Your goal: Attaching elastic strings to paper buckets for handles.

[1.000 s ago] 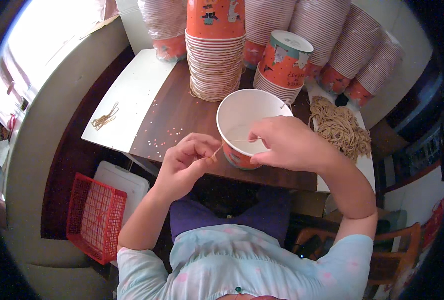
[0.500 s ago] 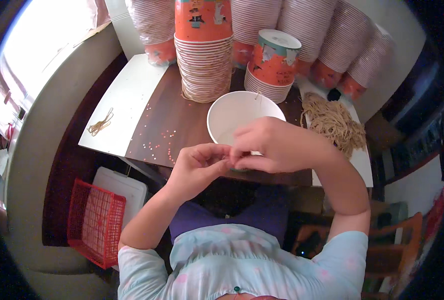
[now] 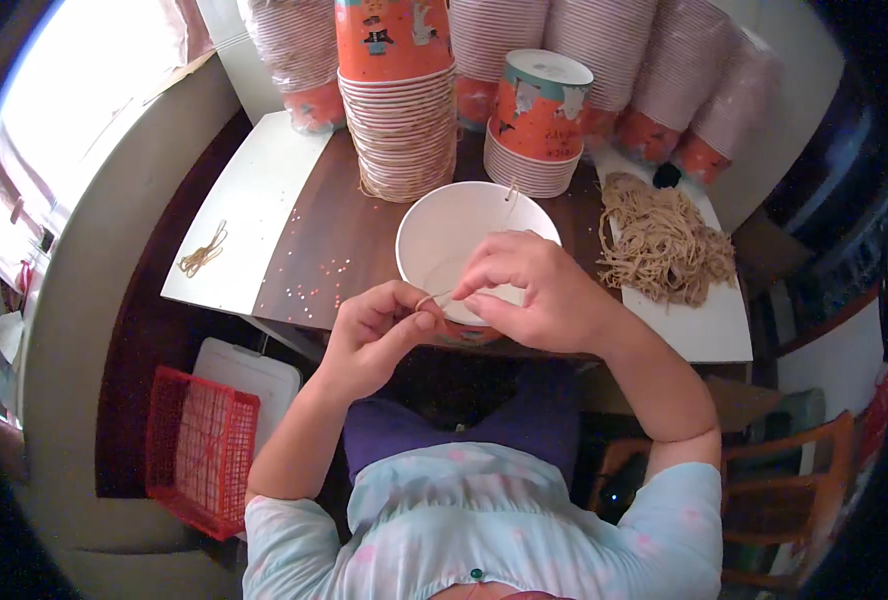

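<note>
A white-lined paper bucket [image 3: 434, 225] with an orange outside stands at the table's near edge, below my hands. A thin tan cord [image 3: 439, 295] stretches between my fingers over its near rim. My left hand [image 3: 379, 325] is closed, thumb and forefinger pinching a bend of the cord. Close beside it, my right hand [image 3: 524, 290] grips the cord with thumb and fingertips, the other fingers curled. Another bit of cord passes through the bucket's far rim.
A tall stack of orange buckets [image 3: 399, 130] and a short upside-down stack [image 3: 539, 120] stand behind. Loose cords [image 3: 664, 240] lie in a heap at right, a few cords [image 3: 202, 250] at left. Small dots are scattered on the brown table [image 3: 304, 260]. A red basket [image 3: 204, 450] sits lower left.
My hands have moved slightly apart, and the cord between them now shows. The right hand's fingers have opened out a little. The view has shifted slightly.
</note>
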Demonstrator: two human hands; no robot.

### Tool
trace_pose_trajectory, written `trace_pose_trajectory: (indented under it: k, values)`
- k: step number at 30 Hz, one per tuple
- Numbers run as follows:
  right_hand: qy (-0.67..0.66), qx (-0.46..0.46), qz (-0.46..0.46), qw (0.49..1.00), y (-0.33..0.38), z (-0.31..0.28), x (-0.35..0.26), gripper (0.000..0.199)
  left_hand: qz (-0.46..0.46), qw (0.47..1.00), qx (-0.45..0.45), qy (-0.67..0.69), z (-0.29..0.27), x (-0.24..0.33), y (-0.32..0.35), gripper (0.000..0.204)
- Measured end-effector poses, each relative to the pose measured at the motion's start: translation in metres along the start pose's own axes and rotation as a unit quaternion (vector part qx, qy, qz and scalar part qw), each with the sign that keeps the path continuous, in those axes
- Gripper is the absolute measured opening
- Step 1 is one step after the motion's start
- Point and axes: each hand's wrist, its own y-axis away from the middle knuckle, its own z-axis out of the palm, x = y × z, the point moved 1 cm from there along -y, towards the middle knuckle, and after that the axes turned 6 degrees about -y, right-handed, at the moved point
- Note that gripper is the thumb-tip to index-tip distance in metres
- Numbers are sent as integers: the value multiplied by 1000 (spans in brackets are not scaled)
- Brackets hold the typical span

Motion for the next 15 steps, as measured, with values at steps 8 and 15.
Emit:
trace_pose_trajectory:
  k: [8, 15]
  values:
    - [93, 12, -130, 987, -10, 17, 12, 12, -1, 1000, -24, 20, 0, 8, -1, 10]
    - [312, 150, -167, 923, 18, 37, -13, 13, -26, 976, 84, -201, 11, 13, 10, 10]
